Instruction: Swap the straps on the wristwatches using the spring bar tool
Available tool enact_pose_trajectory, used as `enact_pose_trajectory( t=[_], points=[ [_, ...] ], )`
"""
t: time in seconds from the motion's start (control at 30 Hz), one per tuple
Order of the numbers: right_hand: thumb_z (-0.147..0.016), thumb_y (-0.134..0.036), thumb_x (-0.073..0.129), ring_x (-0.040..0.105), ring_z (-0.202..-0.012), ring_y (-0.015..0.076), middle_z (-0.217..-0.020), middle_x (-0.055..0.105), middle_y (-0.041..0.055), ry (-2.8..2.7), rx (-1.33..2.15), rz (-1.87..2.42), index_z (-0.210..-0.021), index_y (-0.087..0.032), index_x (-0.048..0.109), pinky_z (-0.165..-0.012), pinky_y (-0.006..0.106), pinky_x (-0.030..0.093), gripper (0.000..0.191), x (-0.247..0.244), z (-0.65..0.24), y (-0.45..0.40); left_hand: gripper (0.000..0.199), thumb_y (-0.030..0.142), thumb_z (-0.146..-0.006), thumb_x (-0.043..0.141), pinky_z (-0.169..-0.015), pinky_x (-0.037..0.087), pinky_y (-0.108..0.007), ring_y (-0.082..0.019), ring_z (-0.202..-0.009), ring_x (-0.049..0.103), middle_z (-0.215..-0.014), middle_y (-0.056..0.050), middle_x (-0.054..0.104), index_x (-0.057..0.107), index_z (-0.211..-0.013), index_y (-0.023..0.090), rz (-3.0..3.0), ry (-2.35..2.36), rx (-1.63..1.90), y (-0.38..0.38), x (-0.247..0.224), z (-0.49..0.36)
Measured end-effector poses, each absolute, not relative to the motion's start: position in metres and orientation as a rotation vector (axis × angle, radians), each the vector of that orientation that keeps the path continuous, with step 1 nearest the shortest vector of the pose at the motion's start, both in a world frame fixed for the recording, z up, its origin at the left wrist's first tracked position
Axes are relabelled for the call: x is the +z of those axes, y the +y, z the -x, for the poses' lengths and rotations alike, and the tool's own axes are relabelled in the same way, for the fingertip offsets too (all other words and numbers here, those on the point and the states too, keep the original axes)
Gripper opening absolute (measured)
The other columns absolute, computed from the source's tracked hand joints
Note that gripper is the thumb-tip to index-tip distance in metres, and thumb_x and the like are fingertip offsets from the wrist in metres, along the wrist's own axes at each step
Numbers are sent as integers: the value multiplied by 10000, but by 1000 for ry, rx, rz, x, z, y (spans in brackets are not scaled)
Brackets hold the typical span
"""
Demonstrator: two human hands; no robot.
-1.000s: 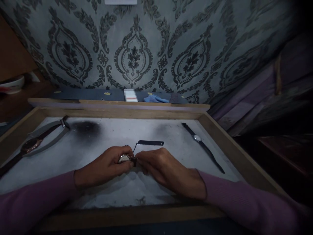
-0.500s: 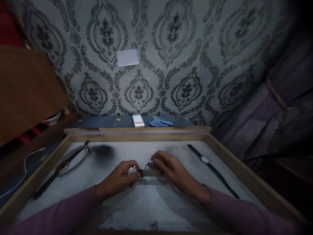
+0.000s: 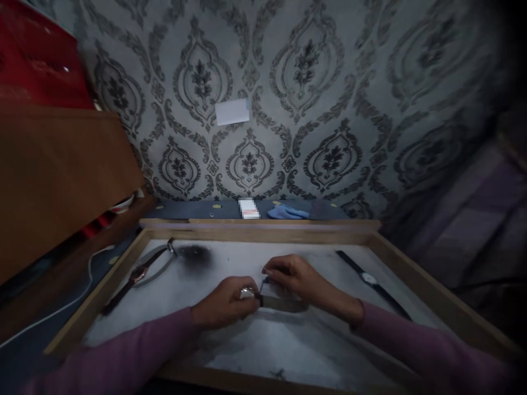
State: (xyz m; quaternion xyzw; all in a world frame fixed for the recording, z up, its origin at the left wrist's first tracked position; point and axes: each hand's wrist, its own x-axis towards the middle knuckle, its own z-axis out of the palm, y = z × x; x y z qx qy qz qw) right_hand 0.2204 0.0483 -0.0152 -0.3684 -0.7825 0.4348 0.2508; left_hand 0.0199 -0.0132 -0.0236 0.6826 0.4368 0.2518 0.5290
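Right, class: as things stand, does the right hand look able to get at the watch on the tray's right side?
Probably yes: nothing visible blocks the way from the right hand to that watch. The hand seems busy beside the silvery watch in the left hand, so may need freeing first.

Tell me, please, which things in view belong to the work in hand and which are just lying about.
Seemingly in use:
silvery wristwatch in the left hand
brownish strap near the right hand
wooden tray

Seemingly lying about:
rose-gold wristwatch
black-strapped wristwatch
blue cloth
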Motion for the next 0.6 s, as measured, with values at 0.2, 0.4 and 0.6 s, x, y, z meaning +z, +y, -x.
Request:
enact_pose_trajectory(
  t=[0.2,0.4,0.6],
  points=[
    [-806,-90,521,531,-492,117,-597,604,6,-2530,963,697,-907,-120,704,-508,221,387,211,37,-115,71,47,180,-709,572,-513,308,-206,-111,-551,446,-589,49,495,589,-746,156,-1683,1080,638,-12,-23,-25],
    [-822,-40,448,530,-550,91,-697,596,-29,-2425,940,604,-1225,-212,602,-586,206,425,465,37,-97,71,54,178,-705,573,-517,316,-212,-113,-538,445,-581,55,491,580,-757,164,-1633,1057,663,-11,-21,-18],
    [-844,-141,400,603,-565,136,-704,656,41,-2229,814,1109,-970,-131,695,-580,249,456,321,-16,-200,56,97,265,-741,554,-440,284,-195,-91,-437,380,-505,75,453,522,-773,179,-1565,996,637,-9,-23,-17]
  ],
)
